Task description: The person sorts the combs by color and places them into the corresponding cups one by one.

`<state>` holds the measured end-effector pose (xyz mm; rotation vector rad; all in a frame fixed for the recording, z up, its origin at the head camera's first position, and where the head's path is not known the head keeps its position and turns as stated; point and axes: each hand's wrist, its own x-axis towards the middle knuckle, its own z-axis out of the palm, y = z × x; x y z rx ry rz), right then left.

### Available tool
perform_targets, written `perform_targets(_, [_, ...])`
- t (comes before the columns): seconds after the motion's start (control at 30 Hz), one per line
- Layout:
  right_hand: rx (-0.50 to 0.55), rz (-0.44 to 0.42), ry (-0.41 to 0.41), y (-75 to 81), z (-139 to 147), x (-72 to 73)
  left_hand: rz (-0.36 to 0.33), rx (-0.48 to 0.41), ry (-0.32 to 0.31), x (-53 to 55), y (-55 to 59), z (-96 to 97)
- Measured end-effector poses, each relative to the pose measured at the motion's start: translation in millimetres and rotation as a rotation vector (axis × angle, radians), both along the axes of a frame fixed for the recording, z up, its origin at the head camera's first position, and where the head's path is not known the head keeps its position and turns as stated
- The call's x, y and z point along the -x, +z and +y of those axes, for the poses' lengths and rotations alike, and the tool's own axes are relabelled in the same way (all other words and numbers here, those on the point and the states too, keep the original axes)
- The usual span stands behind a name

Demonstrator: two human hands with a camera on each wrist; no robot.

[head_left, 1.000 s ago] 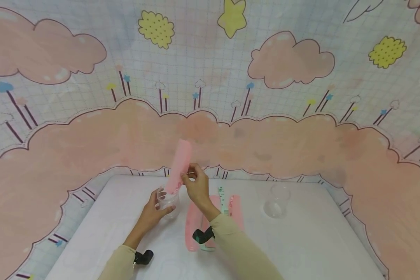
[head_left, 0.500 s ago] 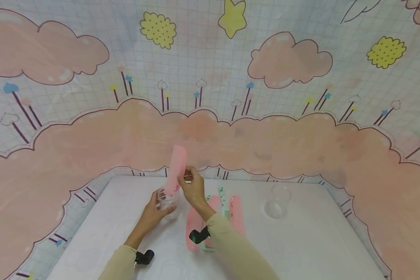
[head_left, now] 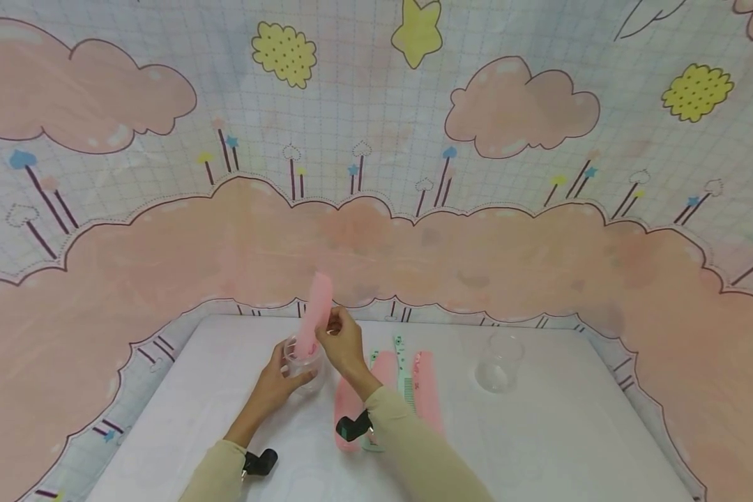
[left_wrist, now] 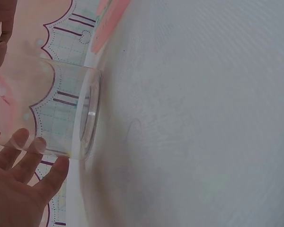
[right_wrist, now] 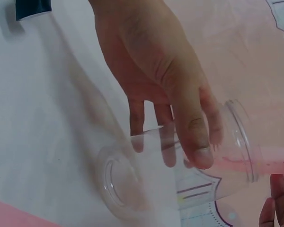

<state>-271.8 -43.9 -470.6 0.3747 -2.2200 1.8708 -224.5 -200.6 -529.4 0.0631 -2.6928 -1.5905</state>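
A clear plastic jar (head_left: 312, 374) stands on the left of the table. My left hand (head_left: 272, 385) holds it, with the thumb and fingers round its sides. In the left wrist view its fingertips lie along the transparent wall of the jar (left_wrist: 66, 111). My right hand (head_left: 346, 348) pinches a pink comb (head_left: 316, 303) by its side. The comb leans slightly, its upper end in the air. Its lower end is inside the mouth of the jar, where the right wrist view shows pink comb (right_wrist: 232, 160) through the wall.
Several combs lie side by side at mid-table, partly under the right arm: pink ones (head_left: 346, 401) and pale green ones (head_left: 401, 359). Another clear jar (head_left: 498, 366) stands to the right on the white table (head_left: 558, 418). A printed cloth (head_left: 508, 251) hangs behind.
My right hand has lowered the pink comb and brought it slightly left, so its end goes from above the jar's rim to inside it. My left hand stays on the jar.
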Motion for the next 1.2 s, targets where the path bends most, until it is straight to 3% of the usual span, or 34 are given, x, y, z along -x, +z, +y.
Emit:
perform_targets(0.3, [0.012, -0.019, 0.018, -5.8, -3.6, 0.1, -0.021, -0.002, 0.002, 1.7, 1.2, 0.0])
perform_targets(0.83, [-0.076, -0.017, -0.016, -13.6, -7.1, -2.6, -0.011, -0.021, -0.01, 3.3, -1.5, -1.3])
perform_targets(1.2, [-0.038, -0.024, -0.001, -10.2, -3.7, -1.9, -0.002, -0.009, -0.015, 6.4, -1.5, -3.3])
